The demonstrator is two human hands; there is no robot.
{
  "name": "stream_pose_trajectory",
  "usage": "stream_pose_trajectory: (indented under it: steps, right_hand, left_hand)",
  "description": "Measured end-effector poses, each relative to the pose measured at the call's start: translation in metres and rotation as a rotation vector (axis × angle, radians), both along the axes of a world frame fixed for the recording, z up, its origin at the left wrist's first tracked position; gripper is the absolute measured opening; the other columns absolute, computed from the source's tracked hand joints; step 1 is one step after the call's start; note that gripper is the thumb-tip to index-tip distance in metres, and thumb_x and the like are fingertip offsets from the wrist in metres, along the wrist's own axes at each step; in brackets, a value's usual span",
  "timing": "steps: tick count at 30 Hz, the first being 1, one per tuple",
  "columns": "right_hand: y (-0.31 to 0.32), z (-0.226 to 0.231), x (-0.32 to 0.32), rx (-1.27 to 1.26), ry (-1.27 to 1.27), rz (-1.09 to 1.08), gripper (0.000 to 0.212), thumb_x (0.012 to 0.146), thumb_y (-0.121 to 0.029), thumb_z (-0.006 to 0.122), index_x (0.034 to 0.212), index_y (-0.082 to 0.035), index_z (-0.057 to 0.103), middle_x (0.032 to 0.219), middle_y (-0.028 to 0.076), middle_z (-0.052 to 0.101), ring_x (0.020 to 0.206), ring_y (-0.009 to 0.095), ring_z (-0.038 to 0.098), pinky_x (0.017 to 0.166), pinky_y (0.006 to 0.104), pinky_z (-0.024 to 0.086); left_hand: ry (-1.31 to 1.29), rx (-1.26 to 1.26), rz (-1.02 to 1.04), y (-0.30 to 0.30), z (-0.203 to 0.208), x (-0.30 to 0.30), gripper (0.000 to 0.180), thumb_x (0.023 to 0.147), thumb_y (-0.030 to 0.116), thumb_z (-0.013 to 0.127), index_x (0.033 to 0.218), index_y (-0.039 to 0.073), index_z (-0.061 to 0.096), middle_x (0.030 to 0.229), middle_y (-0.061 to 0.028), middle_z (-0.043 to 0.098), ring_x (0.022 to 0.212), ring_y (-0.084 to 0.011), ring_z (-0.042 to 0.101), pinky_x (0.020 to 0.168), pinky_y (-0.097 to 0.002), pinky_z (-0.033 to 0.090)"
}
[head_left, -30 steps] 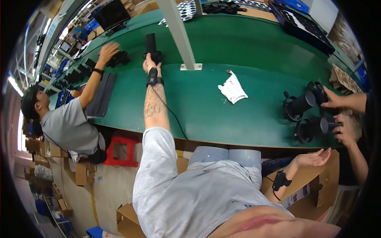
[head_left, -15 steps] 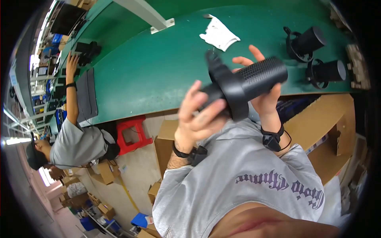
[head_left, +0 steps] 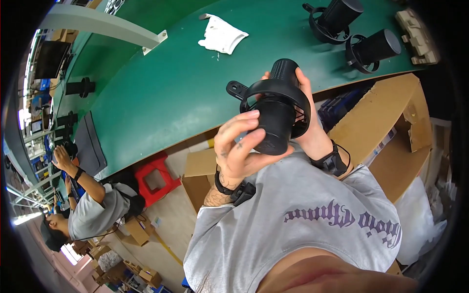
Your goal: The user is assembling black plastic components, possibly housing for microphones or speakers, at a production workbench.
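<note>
A black cylindrical microphone (head_left: 274, 128) in a ring-shaped shock mount (head_left: 299, 100) is held just in front of the bench edge, mesh end tilted away from me. My left hand (head_left: 239, 146) grips the smooth near end, fingers on its left side and thumb beneath. Around the far mesh end, my right hand (head_left: 311, 129) is closed, its thumb along the right side; most of its fingers are hidden behind the microphone. A slotted bracket tab sticks out from the mount's left. Two similar black microphones in mounts, one farther back (head_left: 342, 17) and one nearer (head_left: 376, 51), lie on the bench at right.
On the green bench (head_left: 161, 93) lies a white glove (head_left: 222, 35). A moulded tray (head_left: 417, 36) sits at its right end, and a metal post (head_left: 112, 24) stands at left. Open cardboard boxes (head_left: 378, 117) and a red stool (head_left: 156, 180) are below. A co-worker (head_left: 97, 210) works at left.
The microphone has turned in my hands: its mesh end pointed right and now points away, its smooth end toward me. The view has shifted right. The co-worker's arm has drawn back.
</note>
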State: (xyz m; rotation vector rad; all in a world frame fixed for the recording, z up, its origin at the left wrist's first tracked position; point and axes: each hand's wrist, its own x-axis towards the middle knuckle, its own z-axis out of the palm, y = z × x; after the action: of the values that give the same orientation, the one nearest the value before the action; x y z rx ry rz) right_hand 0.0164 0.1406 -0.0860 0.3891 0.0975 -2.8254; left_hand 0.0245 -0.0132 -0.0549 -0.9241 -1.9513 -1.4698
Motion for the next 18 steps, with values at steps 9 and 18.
stream_pose_trajectory:
  steps: [9, 18]
  right_hand:
    - [-0.002, 0.005, -0.002, -0.100, 0.143, -0.046, 0.054, 0.089, -0.051, 0.051, 0.113, -0.003, 0.052, 0.108, 0.011, 0.060, 0.110, 0.026, 0.056, 0.099, 0.0403, 0.045]
    - [0.001, 0.003, -0.004, -0.048, 0.170, -0.033, 0.053, 0.089, -0.050, 0.051, 0.113, -0.003, 0.053, 0.105, 0.011, 0.061, 0.103, 0.023, 0.059, 0.092, 0.0371, 0.049]
  left_hand:
    - [0.164, -0.017, -0.133, 0.002, 0.004, 0.005, 0.052, 0.058, 0.011, 0.087, 0.103, 0.012, 0.061, 0.112, -0.0098, 0.051, 0.104, -0.0300, 0.059, 0.086, -0.0442, 0.054]
    - [0.275, -0.122, -0.252, 0.005, 0.016, 0.002, 0.031, 0.064, 0.014, 0.078, 0.093, 0.012, 0.068, 0.102, -0.0092, 0.059, 0.096, -0.0282, 0.063, 0.087, -0.0451, 0.051]
